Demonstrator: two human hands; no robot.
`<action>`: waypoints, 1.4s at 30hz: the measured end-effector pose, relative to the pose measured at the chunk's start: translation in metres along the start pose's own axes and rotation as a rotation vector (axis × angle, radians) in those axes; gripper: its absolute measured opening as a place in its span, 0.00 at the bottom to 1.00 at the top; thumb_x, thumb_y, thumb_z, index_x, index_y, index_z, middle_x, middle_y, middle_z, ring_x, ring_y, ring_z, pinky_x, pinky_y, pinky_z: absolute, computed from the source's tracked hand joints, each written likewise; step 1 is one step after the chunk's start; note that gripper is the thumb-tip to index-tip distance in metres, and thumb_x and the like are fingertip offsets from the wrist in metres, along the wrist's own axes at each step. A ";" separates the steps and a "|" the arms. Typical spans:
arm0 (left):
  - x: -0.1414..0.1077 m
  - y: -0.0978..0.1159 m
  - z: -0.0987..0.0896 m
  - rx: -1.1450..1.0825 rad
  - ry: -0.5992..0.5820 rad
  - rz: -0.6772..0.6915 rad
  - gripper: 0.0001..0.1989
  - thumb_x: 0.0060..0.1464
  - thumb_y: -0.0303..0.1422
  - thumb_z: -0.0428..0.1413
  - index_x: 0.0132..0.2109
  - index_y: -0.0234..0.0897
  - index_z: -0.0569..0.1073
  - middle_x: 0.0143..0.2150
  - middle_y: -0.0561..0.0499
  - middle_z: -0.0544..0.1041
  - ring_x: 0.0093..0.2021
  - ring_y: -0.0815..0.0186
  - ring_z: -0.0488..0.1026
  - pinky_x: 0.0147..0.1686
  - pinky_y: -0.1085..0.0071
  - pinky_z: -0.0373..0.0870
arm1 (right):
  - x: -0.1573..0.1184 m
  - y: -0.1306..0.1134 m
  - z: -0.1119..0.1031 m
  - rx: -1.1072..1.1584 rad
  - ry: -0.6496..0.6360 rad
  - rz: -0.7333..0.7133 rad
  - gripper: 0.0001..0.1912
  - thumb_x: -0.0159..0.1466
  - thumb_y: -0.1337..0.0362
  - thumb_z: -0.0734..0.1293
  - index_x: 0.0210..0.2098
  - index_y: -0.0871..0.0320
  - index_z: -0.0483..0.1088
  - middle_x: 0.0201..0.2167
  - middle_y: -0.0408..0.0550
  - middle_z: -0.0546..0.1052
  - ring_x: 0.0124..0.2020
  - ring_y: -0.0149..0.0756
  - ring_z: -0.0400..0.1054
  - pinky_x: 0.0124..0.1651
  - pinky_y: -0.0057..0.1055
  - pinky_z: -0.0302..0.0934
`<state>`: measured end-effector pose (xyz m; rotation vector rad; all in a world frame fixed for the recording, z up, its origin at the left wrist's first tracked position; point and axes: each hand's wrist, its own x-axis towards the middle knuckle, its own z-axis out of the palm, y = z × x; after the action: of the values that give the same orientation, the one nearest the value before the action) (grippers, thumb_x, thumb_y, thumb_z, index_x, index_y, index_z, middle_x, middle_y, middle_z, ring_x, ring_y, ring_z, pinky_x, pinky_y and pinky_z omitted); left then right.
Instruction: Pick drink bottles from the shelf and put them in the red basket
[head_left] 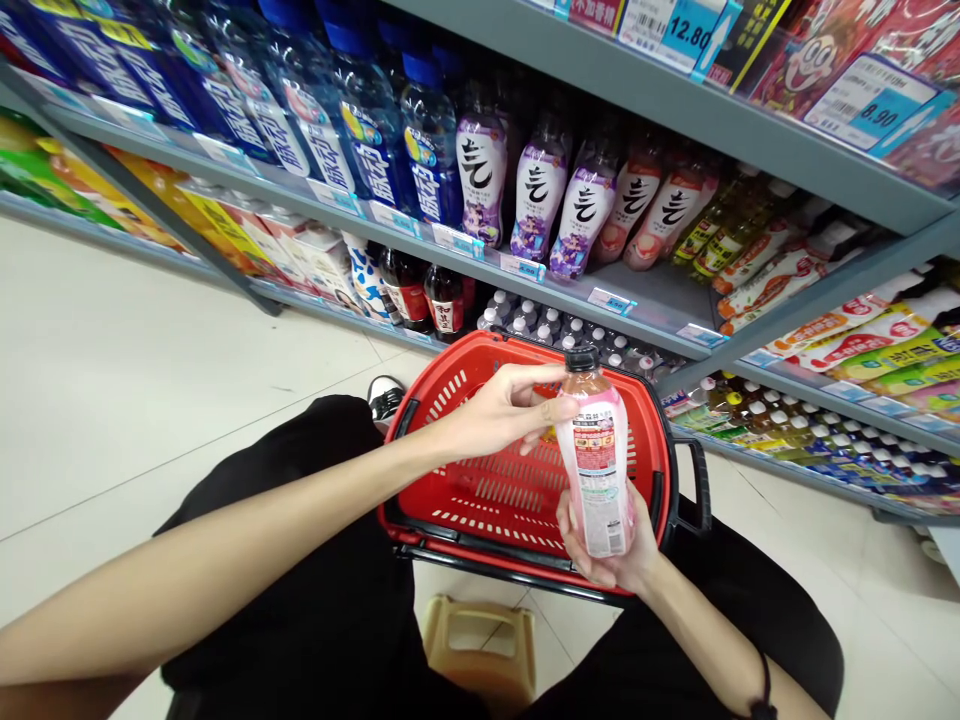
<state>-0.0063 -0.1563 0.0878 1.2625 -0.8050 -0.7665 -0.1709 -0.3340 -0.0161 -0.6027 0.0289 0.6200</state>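
A pink-labelled drink bottle (pixel 596 470) with a black cap is held tilted above the basket, its back label facing me. My left hand (pixel 517 405) pinches its neck and shoulder just under the cap. Around the lower part of the bottle, my right hand (pixel 611 545) is wrapped from beneath. Below both hands is a red shopping basket (pixel 517 505) with slotted walls and black handles, standing between my knees. Something small and yellow shows in it behind my left fingers, too hidden to name.
Ahead stands a grey shelf unit (pixel 660 290) with blue-capped bottles (pixel 431 150), purple-labelled bottles (pixel 532 195) and pink-labelled bottles (pixel 667 215). Lower shelves hold dark bottles (pixel 446 300) and small white-capped bottles (pixel 551 325). A tan plastic stool (pixel 480 660) is on the tiled floor beneath me.
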 end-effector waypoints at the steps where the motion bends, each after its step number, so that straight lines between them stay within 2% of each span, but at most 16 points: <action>1: -0.001 0.001 0.001 -0.009 0.010 -0.001 0.22 0.60 0.45 0.64 0.49 0.29 0.74 0.23 0.55 0.70 0.18 0.75 0.61 0.17 0.78 0.58 | 0.001 0.001 0.002 -0.037 0.057 -0.015 0.44 0.60 0.26 0.61 0.38 0.68 0.71 0.22 0.54 0.74 0.11 0.30 0.60 0.09 0.21 0.50; 4: -0.002 0.003 0.006 -0.045 0.047 -0.020 0.22 0.56 0.44 0.67 0.48 0.30 0.73 0.26 0.54 0.72 0.18 0.76 0.61 0.16 0.79 0.57 | 0.007 0.005 0.008 -0.116 0.201 -0.079 0.37 0.67 0.34 0.58 0.40 0.66 0.71 0.26 0.55 0.75 0.16 0.36 0.67 0.10 0.23 0.55; 6: -0.002 0.005 0.009 -0.045 0.064 -0.045 0.22 0.54 0.42 0.68 0.48 0.31 0.73 0.27 0.54 0.72 0.18 0.76 0.60 0.16 0.78 0.56 | 0.011 0.007 0.010 -0.130 0.249 -0.113 0.34 0.67 0.37 0.57 0.40 0.65 0.72 0.26 0.55 0.75 0.16 0.37 0.67 0.09 0.23 0.52; 9: -0.001 0.003 0.012 0.023 0.106 -0.026 0.20 0.51 0.38 0.70 0.45 0.31 0.74 0.33 0.52 0.73 0.21 0.76 0.62 0.18 0.78 0.57 | 0.014 0.009 0.011 -0.125 0.336 -0.155 0.32 0.67 0.41 0.59 0.43 0.66 0.74 0.25 0.55 0.74 0.18 0.38 0.67 0.10 0.22 0.50; 11: -0.001 -0.001 0.013 0.083 0.141 0.014 0.18 0.51 0.38 0.70 0.42 0.31 0.74 0.38 0.51 0.73 0.25 0.76 0.64 0.22 0.78 0.59 | 0.014 0.008 0.012 -0.117 0.414 -0.169 0.30 0.69 0.44 0.59 0.46 0.67 0.74 0.25 0.56 0.75 0.21 0.39 0.69 0.11 0.21 0.51; 13: -0.001 -0.007 0.013 0.117 0.169 0.005 0.19 0.51 0.39 0.69 0.41 0.31 0.72 0.38 0.51 0.73 0.28 0.74 0.67 0.24 0.77 0.61 | 0.013 0.007 0.011 -0.114 0.448 -0.140 0.30 0.70 0.45 0.57 0.47 0.68 0.74 0.25 0.57 0.75 0.22 0.40 0.69 0.11 0.21 0.50; 15: -0.002 -0.012 0.013 0.127 0.185 -0.046 0.22 0.50 0.41 0.70 0.43 0.33 0.70 0.36 0.51 0.73 0.30 0.70 0.69 0.25 0.76 0.63 | 0.012 0.006 0.010 -0.115 0.417 -0.076 0.34 0.69 0.43 0.56 0.46 0.70 0.74 0.25 0.58 0.74 0.22 0.40 0.68 0.10 0.21 0.48; 18: -0.004 -0.014 0.012 0.163 0.162 -0.076 0.25 0.50 0.43 0.69 0.46 0.34 0.68 0.35 0.51 0.74 0.32 0.66 0.72 0.27 0.73 0.66 | 0.010 0.007 0.006 -0.117 0.300 0.012 0.40 0.65 0.36 0.56 0.45 0.72 0.74 0.24 0.59 0.74 0.20 0.40 0.68 0.08 0.22 0.47; 22: -0.006 -0.006 0.010 0.363 0.132 0.074 0.26 0.49 0.45 0.70 0.47 0.35 0.70 0.36 0.49 0.75 0.34 0.64 0.72 0.30 0.71 0.68 | 0.007 0.010 -0.002 -0.094 0.151 0.128 0.45 0.60 0.30 0.58 0.43 0.72 0.74 0.24 0.60 0.74 0.20 0.41 0.69 0.07 0.21 0.46; 24: -0.006 -0.002 0.011 0.396 0.110 0.136 0.27 0.48 0.44 0.71 0.47 0.35 0.70 0.37 0.49 0.75 0.36 0.64 0.72 0.32 0.71 0.69 | 0.005 0.013 -0.007 -0.074 0.081 0.200 0.48 0.57 0.27 0.58 0.41 0.72 0.74 0.24 0.60 0.75 0.17 0.41 0.68 0.07 0.22 0.46; 29: -0.009 -0.001 0.018 0.277 0.106 0.108 0.26 0.48 0.40 0.72 0.47 0.35 0.70 0.39 0.51 0.76 0.35 0.65 0.73 0.33 0.71 0.71 | 0.003 0.017 -0.015 0.003 -0.116 0.358 0.48 0.51 0.25 0.62 0.37 0.71 0.75 0.25 0.60 0.75 0.12 0.36 0.62 0.05 0.25 0.44; 33: -0.010 -0.003 0.026 0.218 0.148 0.052 0.24 0.47 0.39 0.72 0.42 0.35 0.68 0.37 0.52 0.74 0.34 0.66 0.71 0.32 0.71 0.69 | 0.003 0.019 -0.020 0.030 -0.162 0.372 0.44 0.55 0.28 0.63 0.34 0.70 0.75 0.22 0.59 0.74 0.13 0.38 0.64 0.07 0.27 0.50; 38: -0.011 -0.002 0.028 0.310 0.178 0.107 0.24 0.44 0.40 0.72 0.36 0.36 0.65 0.32 0.56 0.67 0.32 0.69 0.65 0.31 0.70 0.63 | 0.004 0.025 -0.026 0.051 -0.249 0.435 0.49 0.54 0.23 0.60 0.33 0.70 0.74 0.21 0.59 0.74 0.12 0.39 0.62 0.09 0.31 0.55; 42: -0.013 -0.002 0.026 0.376 0.192 0.120 0.25 0.45 0.42 0.72 0.36 0.36 0.64 0.32 0.56 0.66 0.32 0.69 0.63 0.31 0.69 0.61 | 0.005 0.025 -0.024 0.025 -0.218 0.426 0.50 0.54 0.22 0.59 0.31 0.71 0.74 0.21 0.60 0.73 0.14 0.41 0.66 0.11 0.31 0.58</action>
<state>-0.0353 -0.1586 0.0877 1.5792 -0.8832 -0.3991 -0.1771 -0.3281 -0.0506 -0.5043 -0.0409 1.0952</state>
